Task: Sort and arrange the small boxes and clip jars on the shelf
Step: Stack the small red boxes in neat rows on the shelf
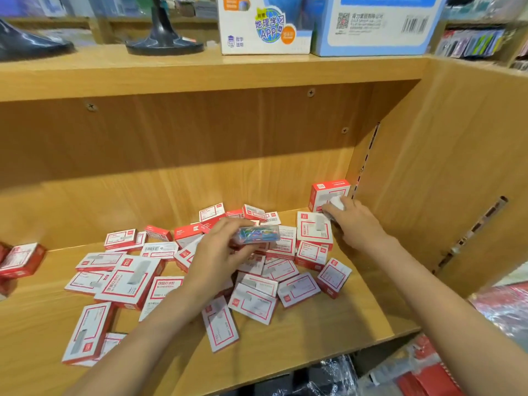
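Several small red-and-white boxes (128, 278) lie scattered in a loose pile across the wooden shelf (314, 332). My left hand (220, 252) is above the middle of the pile, shut on a clear clip jar (255, 235) full of coloured clips. My right hand (354, 221) reaches to the shelf's far right corner and grips a small white object (337, 202), too blurred to identify, in front of an upright red-and-white box (328, 192). Two more boxes (314, 227) are stacked just left of that hand.
The shelf's right side panel (428, 181) stands close to my right hand. More red boxes (21, 260) sit at the far left. On the top board stand a blue-and-white carton (265, 27) and a black lamp base (164, 44). Wrapped goods (428, 372) lie below.
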### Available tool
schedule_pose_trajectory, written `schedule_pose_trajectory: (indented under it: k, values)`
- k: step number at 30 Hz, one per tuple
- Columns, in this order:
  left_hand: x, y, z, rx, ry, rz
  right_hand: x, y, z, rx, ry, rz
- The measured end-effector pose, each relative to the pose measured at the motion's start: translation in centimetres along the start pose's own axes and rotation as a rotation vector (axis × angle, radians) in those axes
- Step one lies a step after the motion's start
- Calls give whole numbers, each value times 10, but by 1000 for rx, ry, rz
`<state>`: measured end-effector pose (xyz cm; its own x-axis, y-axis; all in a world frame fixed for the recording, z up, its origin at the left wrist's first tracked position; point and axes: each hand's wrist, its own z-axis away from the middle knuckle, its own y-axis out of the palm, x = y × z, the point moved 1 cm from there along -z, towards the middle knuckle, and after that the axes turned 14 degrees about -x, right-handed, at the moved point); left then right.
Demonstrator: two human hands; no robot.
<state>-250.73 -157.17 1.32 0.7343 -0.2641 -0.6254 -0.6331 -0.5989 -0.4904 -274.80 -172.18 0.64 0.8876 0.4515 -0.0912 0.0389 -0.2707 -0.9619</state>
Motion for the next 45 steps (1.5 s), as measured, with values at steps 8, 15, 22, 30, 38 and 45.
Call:
schedule_pose_trajectory:
  k: [8, 15, 22, 30, 38, 45]
  values:
    - [26, -43, 4, -193, -288, 103, 75, -67, -18, -331, 9, -513]
    - [66, -132, 26, -376, -365, 87, 212, -84, -48, -251, -249, -817]
    - [103, -267, 75, -670, -293, -253, 359, -93, -62, -73, -313, -1090]
    - [130, -371, 109, -869, -390, -530, 518, -105, -54, 11, -417, -1257]
    - [189, -402, 126, -630, -503, -699, 609, -100, -40, -303, -865, -996]
    - [198, -403, 127, -522, -474, -854, 608, -86, -38, -428, -877, -892]
